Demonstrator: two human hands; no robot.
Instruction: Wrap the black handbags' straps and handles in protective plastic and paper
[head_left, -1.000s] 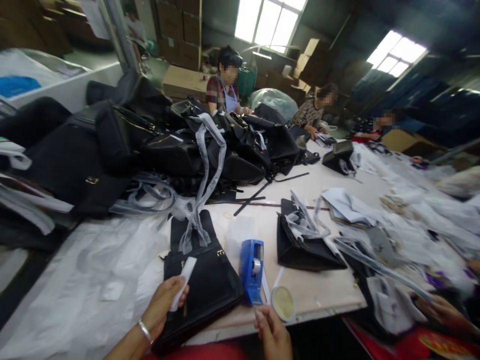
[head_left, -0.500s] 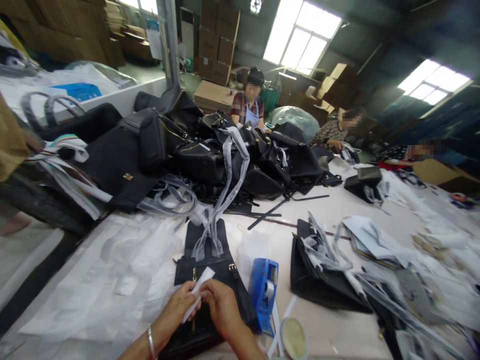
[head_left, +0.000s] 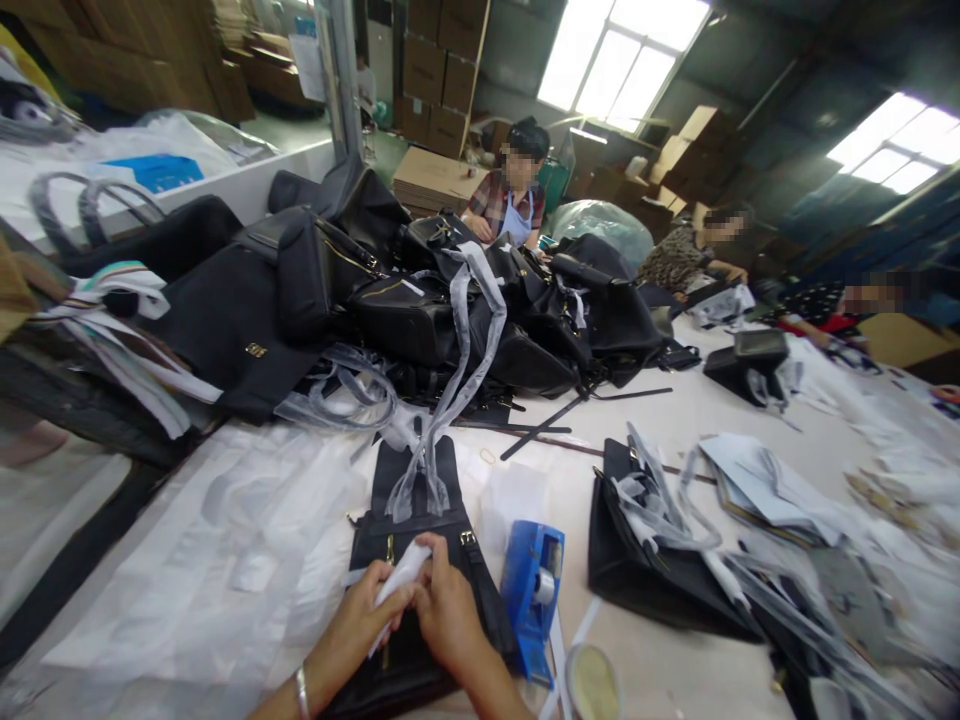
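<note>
The left hand [head_left: 371, 605] is curling its thumb and fingers around a white strip [head_left: 405, 570], which is slanting above a black bag [head_left: 486, 592] lying on the table [head_left: 574, 560], while the right hand [head_left: 448, 605], fingers bent, is gripping it too. Beside them a blue tape dispenser [head_left: 517, 560] is holding a tape roll [head_left: 543, 586]; farther right, plastic-wrapped straps [head_left: 652, 510] are lying on a second bag [head_left: 660, 592], both interiors being hidden.

no readable text, brand or number, sheet [head_left: 307, 68] by the far left post [head_left: 342, 85] too small to read, any print on the far cartons [head_left: 426, 70] too blurred, illegible dark marks on the grey piece [head_left: 847, 585] at near right
</note>
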